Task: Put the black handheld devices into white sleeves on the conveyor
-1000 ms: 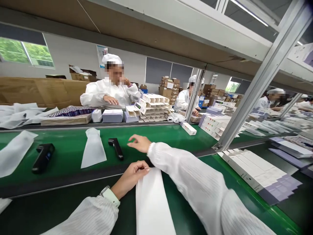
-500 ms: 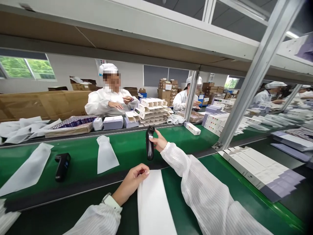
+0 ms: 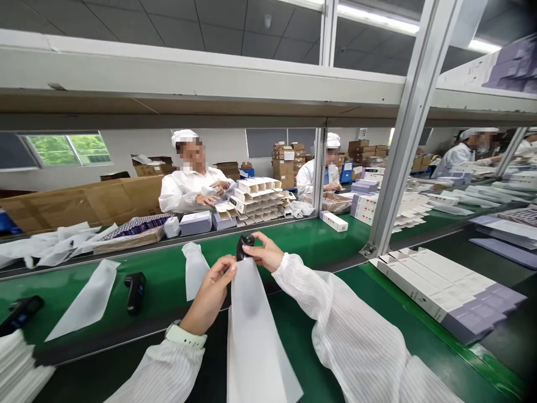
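My right hand (image 3: 265,253) grips the top end of a black handheld device (image 3: 245,242). The lower part of that device sits inside a translucent white sleeve bag (image 3: 257,330) and shows as a faint dark shape. With thumb and fingers, my left hand (image 3: 213,294) pinches the left edge of the bag's mouth. More white bags lie beneath this one on the dark green work surface. On the green belt beyond lie another black device (image 3: 135,292), one more at the far left (image 3: 23,313), and white sleeve bags (image 3: 88,302) apart from my hands.
A pile of white bags (image 3: 23,366) lies at lower left. Flat white-and-purple cartons (image 3: 448,285) rest on the right. A metal post (image 3: 403,140) rises beside the belt, and a shelf (image 3: 201,73) spans overhead. Across the belt, a person (image 3: 191,187) works near stacked open cartons (image 3: 260,201).
My right hand has lowered the black device into the bag's mouth. The left hand has lifted the bag's edge. Belt items appear farther right, a further device shows at left, and the view has tilted upward.
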The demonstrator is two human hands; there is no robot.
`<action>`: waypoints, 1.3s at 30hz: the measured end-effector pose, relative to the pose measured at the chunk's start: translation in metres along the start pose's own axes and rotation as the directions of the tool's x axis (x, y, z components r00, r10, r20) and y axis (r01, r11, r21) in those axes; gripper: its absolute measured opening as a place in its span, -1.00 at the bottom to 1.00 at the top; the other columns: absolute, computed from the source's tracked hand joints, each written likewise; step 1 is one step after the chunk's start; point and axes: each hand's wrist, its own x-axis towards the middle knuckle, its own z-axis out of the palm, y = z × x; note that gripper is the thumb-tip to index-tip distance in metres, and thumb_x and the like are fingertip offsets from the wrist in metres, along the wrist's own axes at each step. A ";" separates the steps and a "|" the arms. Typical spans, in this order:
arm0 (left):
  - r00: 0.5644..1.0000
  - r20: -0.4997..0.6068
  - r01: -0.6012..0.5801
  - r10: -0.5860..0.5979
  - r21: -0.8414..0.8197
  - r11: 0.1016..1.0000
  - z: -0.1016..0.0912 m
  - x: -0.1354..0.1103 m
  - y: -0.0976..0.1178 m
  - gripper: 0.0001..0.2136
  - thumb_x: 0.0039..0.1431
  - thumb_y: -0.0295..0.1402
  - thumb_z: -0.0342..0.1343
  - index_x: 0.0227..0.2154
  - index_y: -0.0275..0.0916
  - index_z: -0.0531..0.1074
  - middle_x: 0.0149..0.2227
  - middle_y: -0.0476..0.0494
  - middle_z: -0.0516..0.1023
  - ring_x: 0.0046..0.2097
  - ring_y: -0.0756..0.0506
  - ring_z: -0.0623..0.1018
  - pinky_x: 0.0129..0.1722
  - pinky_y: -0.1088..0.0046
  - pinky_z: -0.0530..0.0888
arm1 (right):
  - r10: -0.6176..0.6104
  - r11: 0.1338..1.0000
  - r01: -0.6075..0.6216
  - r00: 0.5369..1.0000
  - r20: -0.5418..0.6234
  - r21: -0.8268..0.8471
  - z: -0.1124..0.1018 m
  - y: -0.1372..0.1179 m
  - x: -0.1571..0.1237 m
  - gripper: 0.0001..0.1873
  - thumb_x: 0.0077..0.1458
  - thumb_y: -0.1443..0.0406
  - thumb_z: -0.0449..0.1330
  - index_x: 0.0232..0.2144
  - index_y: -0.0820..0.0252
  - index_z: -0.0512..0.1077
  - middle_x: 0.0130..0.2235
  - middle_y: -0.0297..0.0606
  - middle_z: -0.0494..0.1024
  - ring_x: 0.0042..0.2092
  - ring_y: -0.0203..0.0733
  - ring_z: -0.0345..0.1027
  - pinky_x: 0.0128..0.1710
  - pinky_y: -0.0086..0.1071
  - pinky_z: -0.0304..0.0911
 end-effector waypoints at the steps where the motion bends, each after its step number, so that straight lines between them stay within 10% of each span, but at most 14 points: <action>1: 0.999 -0.035 -0.025 0.024 -0.029 0.999 0.004 0.002 0.008 -0.81 -0.09 -0.21 0.11 -0.46 -0.21 0.33 -0.30 0.01 0.30 -0.33 0.02 0.35 -0.34 0.54 0.28 | -0.003 1.000 0.004 0.999 0.036 -0.019 0.000 -0.003 -0.002 -0.59 -0.33 0.11 0.28 -0.42 0.17 0.27 -0.49 -0.38 0.43 -0.45 -0.33 0.33 -0.42 -0.42 0.22; 7: 0.991 -0.054 -0.128 0.126 -0.028 0.991 0.027 0.000 0.053 -0.85 -0.07 -0.24 0.11 -0.52 -0.21 0.34 -0.06 -0.02 0.21 -0.01 -0.10 0.26 -0.25 0.54 0.30 | -0.095 0.995 0.090 0.940 0.327 0.030 -0.010 -0.033 -0.022 -0.42 -0.12 -0.13 -0.07 -0.61 0.23 0.42 -0.09 -0.20 0.36 0.00 -0.11 0.14 -0.13 -0.25 0.12; 11: 0.982 0.010 -0.186 0.187 -0.046 0.981 0.033 -0.004 0.075 -0.85 -0.06 -0.24 0.11 -0.53 -0.21 0.32 -0.08 -0.03 0.20 0.01 -0.12 0.23 -0.26 0.53 0.32 | -0.202 0.978 0.171 0.927 0.316 0.121 -0.016 -0.053 -0.038 -0.44 -0.07 -0.13 -0.14 -0.31 0.09 0.42 -0.01 -0.23 0.29 0.04 -0.12 0.09 -0.06 -0.18 0.06; 18: 0.947 -0.053 -0.313 0.317 0.077 0.947 0.038 0.009 0.090 -0.85 -0.03 -0.23 0.06 -0.46 -0.20 0.34 -0.21 -0.03 0.29 -0.17 -0.05 0.34 -0.21 0.49 0.31 | -0.034 0.999 0.018 0.889 0.457 0.038 -0.004 -0.023 -0.049 -0.18 -0.43 0.13 0.33 -0.04 0.08 0.17 -0.22 -0.22 0.43 -0.19 -0.16 0.32 -0.14 -0.18 0.15; 24: 0.895 -0.252 -0.174 0.369 0.565 0.806 0.001 0.012 0.024 -0.54 -0.02 -0.14 -0.01 -0.01 0.01 0.10 0.01 -0.10 0.12 0.00 -0.14 0.23 -0.07 0.30 0.23 | -0.028 0.996 0.027 1.000 0.001 -0.080 -0.021 0.028 -0.002 -0.56 -0.35 0.20 0.29 -0.32 0.23 0.37 -0.37 -0.31 0.46 -0.40 -0.29 0.35 -0.28 -0.31 0.26; 26: 0.986 -0.059 -0.071 0.159 0.704 0.707 -0.019 0.004 -0.003 -0.55 -0.06 -0.09 0.00 -0.07 -0.05 0.18 -0.10 -0.13 0.24 -0.03 -0.19 0.25 -0.07 0.21 0.21 | -0.081 0.973 0.025 0.967 -0.240 -0.230 -0.044 0.035 0.021 -0.55 -0.28 0.15 0.24 -0.27 0.22 0.35 -0.29 -0.27 0.47 -0.33 -0.27 0.37 -0.27 -0.35 0.27; 28: 0.973 0.155 -0.013 -0.169 0.773 0.634 -0.034 -0.004 -0.022 -0.60 -0.08 -0.04 -0.01 -0.16 -0.07 0.27 -0.17 -0.12 0.30 -0.06 -0.20 0.27 -0.12 0.24 0.24 | -0.116 0.925 -0.044 0.913 -0.392 -0.376 -0.069 0.041 0.042 -0.54 -0.22 0.13 0.19 -0.23 0.23 0.34 -0.22 -0.22 0.45 -0.26 -0.25 0.36 -0.26 -0.38 0.27; 31: 0.892 0.216 0.071 -0.397 0.801 0.595 -0.043 -0.007 -0.035 -0.60 -0.09 0.00 -0.05 -0.24 -0.13 0.32 -0.28 -0.09 0.33 -0.21 -0.14 0.34 -0.27 0.39 0.29 | -0.082 0.857 -0.178 0.879 -0.469 -0.484 -0.096 0.050 0.061 -0.53 -0.24 0.11 0.20 -0.26 0.27 0.35 -0.22 -0.14 0.44 -0.23 -0.16 0.35 -0.27 -0.34 0.25; 39: 0.863 0.297 0.078 -0.410 0.722 0.688 -0.040 0.006 -0.046 -0.61 -0.16 0.01 0.02 -0.49 -0.26 0.33 -0.52 0.03 0.22 -0.46 0.00 0.24 -0.51 0.55 0.16 | -0.254 0.444 -0.370 0.821 -0.511 -0.816 -0.092 0.042 0.061 -0.17 -0.29 0.03 0.21 0.04 0.15 0.07 0.03 -0.01 0.15 0.07 0.07 -0.03 -0.04 -0.10 -0.06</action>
